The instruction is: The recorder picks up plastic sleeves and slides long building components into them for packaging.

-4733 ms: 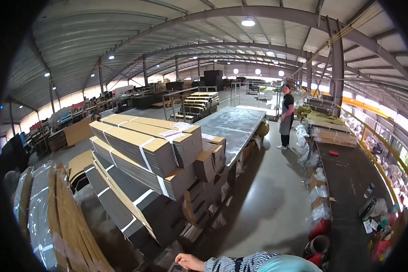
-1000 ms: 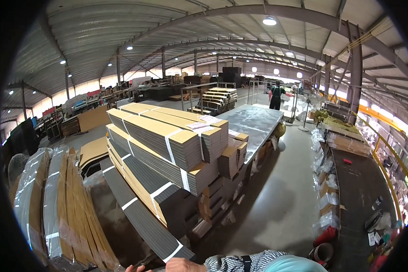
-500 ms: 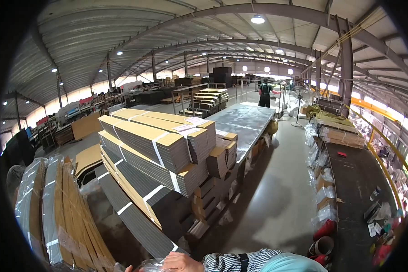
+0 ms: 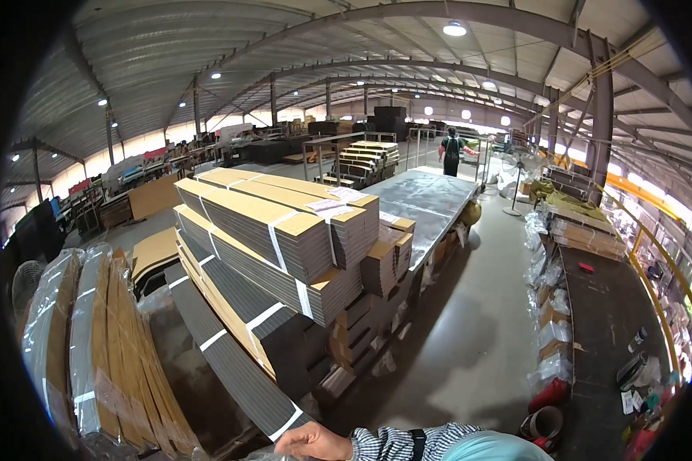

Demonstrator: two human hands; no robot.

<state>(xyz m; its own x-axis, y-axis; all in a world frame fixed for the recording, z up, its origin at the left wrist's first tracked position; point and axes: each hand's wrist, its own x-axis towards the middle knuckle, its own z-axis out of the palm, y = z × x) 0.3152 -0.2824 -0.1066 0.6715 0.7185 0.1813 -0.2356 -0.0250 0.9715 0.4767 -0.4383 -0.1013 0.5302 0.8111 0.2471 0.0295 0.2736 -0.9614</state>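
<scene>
Gripping clear plastic wrap (image 4: 265, 455), one hand (image 4: 315, 441) shows at the lower edge, which hand unclear. Strapped cardboard bundles (image 4: 277, 246) lean on grey concrete floor (image 4: 469, 346) under an arched steel roof (image 4: 284, 46).

The scene is viewed from a single head-worn fisheye camera, held high and tipped forward rather than straight down, so that a warehouse hall is taken in along its length. The arched steel roof (image 4: 346, 69) is bent across the upper part by the lens. The strapped bundles of flattened cardboard (image 4: 277, 246) are seen close, from above and slightly to their right. Only one hand (image 4: 315, 442) is caught at the lower edge. A person (image 4: 452, 151) is seen far off down the aisle.
</scene>
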